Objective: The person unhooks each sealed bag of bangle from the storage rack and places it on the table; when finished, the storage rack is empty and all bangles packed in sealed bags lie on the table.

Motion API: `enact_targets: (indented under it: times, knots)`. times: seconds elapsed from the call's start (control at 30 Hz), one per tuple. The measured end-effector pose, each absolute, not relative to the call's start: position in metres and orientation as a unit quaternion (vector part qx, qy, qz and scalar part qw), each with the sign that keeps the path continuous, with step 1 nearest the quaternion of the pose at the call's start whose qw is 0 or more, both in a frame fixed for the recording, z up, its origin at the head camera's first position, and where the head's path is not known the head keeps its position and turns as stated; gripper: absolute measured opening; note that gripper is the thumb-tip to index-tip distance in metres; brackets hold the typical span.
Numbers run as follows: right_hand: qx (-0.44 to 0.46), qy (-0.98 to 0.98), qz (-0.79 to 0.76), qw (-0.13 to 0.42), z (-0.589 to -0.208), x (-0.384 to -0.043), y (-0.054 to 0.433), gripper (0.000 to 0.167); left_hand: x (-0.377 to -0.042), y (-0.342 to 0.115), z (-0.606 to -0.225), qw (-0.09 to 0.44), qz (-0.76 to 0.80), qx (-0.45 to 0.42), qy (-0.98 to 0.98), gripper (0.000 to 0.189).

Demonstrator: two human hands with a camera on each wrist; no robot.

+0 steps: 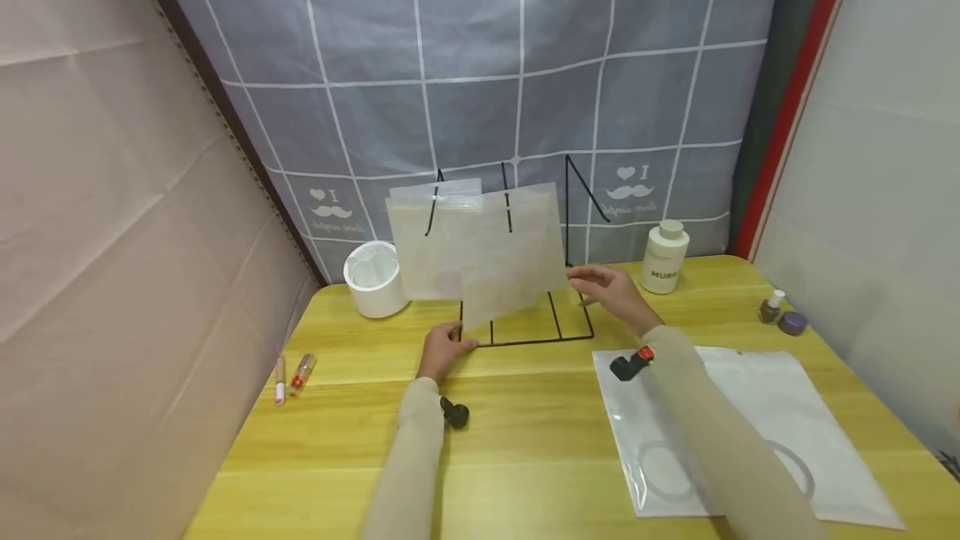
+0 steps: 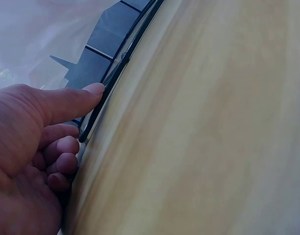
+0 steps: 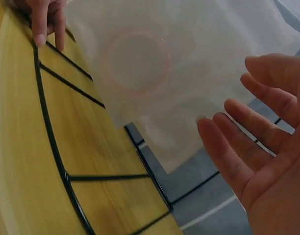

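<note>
A black wire rack point(image 1: 536, 343) stands on the table, its upright hooks rising at the back. Translucent plastic bags point(image 1: 517, 252) hang from the hooks, the front one tilted and overlapping those to its left. At the rack's front left corner my left hand point(image 1: 444, 350) grips the wire, the thumb point(image 2: 93, 93) along the front bar and the other fingers bent beside the corner. My right hand point(image 1: 611, 294) is by the bags' lower right edge, its fingers loosely spread and holding nothing. In the right wrist view a faint pink ring shows on a bag point(image 3: 135, 63).
A white round container point(image 1: 375, 294) is left of the rack, a white bottle point(image 1: 664, 257) right of it. Two lipstick-like tubes point(image 1: 302, 373) lie at the left. A small bottle point(image 1: 771, 307) and purple lid point(image 1: 792, 323) sit far right. Under my right forearm lies a white plastic bag point(image 1: 772, 390).
</note>
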State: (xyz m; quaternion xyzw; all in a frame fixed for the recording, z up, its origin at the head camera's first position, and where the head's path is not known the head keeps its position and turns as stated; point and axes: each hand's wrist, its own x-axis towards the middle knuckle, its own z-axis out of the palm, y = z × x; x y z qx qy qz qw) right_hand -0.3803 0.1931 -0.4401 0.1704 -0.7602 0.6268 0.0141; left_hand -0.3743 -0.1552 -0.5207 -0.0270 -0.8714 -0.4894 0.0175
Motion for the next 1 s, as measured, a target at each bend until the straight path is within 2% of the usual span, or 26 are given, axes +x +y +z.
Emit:
enact_targets:
  times: [0.2,0.43,0.73,1.0]
  knots:
    - [0.209,-0.721,0.660,0.011,-0.428,-0.403,0.158,0.045,-0.374,-0.154,-0.522,0.017,-0.487,-0.028,-0.873,0.057]
    - [0.205,-0.702,0.681,0.022,-0.415,-0.413,0.148,0.042,-0.373,-0.156,-0.521,0.028,-0.488,-0.037,-0.872,0.056]
    - [0.245,-0.710,0.657,0.062,-0.386,-0.388,0.143,0.035,-0.372,-0.153,-0.521,0.023,-0.481,-0.030,-0.876,0.058]
    - [0.257,-0.741,0.611,0.108,-0.377,-0.370,0.143,0.029,-0.371,-0.155,-0.522,0.027,-0.484,-0.032,-0.874,0.058]
